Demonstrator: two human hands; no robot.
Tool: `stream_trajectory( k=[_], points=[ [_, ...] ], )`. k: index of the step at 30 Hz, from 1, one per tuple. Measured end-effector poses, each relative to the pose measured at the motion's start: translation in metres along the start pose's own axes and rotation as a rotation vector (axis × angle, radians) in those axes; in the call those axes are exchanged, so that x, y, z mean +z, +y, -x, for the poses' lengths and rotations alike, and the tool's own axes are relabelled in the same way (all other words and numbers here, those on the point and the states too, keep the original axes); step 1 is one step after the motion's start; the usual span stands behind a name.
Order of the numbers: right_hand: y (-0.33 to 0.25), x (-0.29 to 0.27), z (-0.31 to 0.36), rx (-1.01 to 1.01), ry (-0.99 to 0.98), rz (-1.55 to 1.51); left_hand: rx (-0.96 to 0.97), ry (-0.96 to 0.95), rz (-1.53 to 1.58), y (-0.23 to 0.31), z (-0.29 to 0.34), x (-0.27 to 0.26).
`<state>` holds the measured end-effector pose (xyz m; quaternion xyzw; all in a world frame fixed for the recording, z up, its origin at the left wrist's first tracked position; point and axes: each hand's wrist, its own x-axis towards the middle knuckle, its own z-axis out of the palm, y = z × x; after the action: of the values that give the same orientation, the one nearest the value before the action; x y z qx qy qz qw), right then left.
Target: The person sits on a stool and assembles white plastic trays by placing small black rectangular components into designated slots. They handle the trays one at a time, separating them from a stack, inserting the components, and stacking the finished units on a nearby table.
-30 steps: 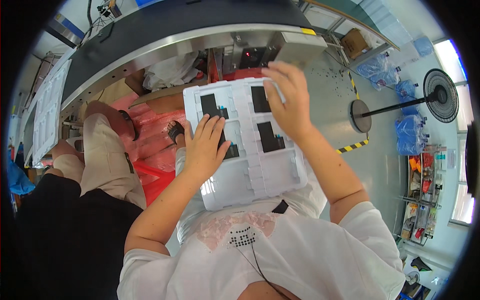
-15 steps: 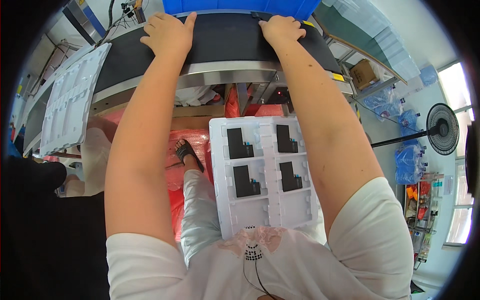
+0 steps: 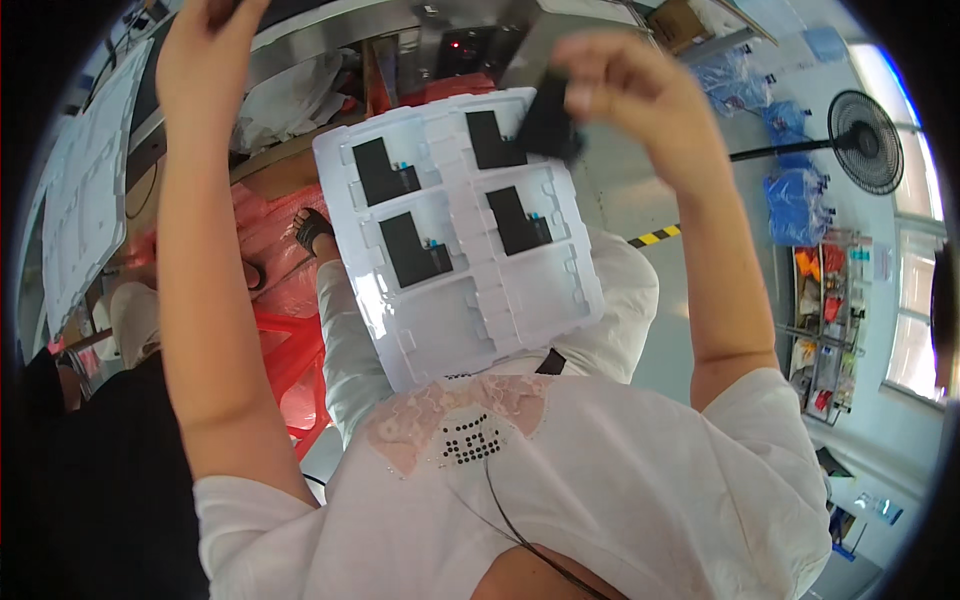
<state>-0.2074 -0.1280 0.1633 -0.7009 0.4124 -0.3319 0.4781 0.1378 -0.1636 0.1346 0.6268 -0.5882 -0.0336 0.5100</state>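
Our right hand (image 3: 625, 85) is up near the top of the view, fingers pinched round a flat black part (image 3: 548, 125), which hangs just over the far right corner of the white tray (image 3: 455, 330). Can't tell if the part touches the tray or sits a bit above it.

Our left hand (image 3: 205, 45) is raised at the top left w/ its fingertips cut off by the frame edge; looks curled, maybe round sth dark, but we can't tell what, or how tightly it's closed.

The tray lies on our lap, tilted, w/ two columns of moulded pockets. Four pockets hold black parts: one at far left (image 3: 385, 172), one at far right (image 3: 495, 140) partly under the held part, one mid left (image 3: 415, 250), one mid right (image 3: 520, 218). The two nearest pockets show bare white plastic.

Beyond the tray runs the metal edge of the desk (image 3: 330, 45), w/ a stack of more white trays (image 3: 80, 200) lying off to our left. A red stool (image 3: 290, 350) stands below left of our knees, and a sandalled foot (image 3: 313, 232) shows just beside the tray's left edge. A black fan (image 3: 865, 140) stands on the floor well off to the right, near blue bags (image 3: 795, 205) and a rack of small items (image 3: 830, 320).
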Motion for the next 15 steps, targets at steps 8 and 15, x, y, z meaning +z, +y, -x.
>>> stream_trajectory(
  k=[8,15],
  points=[
    [0.094,0.029,0.140,0.245,-0.223,0.247,-0.457,-0.730,0.316,0.072,0.223,-0.028],
    [0.111,0.057,0.197,-0.230,-0.062,0.651,0.233,-0.493,-0.313,0.078,0.301,-0.008]
  ],
)
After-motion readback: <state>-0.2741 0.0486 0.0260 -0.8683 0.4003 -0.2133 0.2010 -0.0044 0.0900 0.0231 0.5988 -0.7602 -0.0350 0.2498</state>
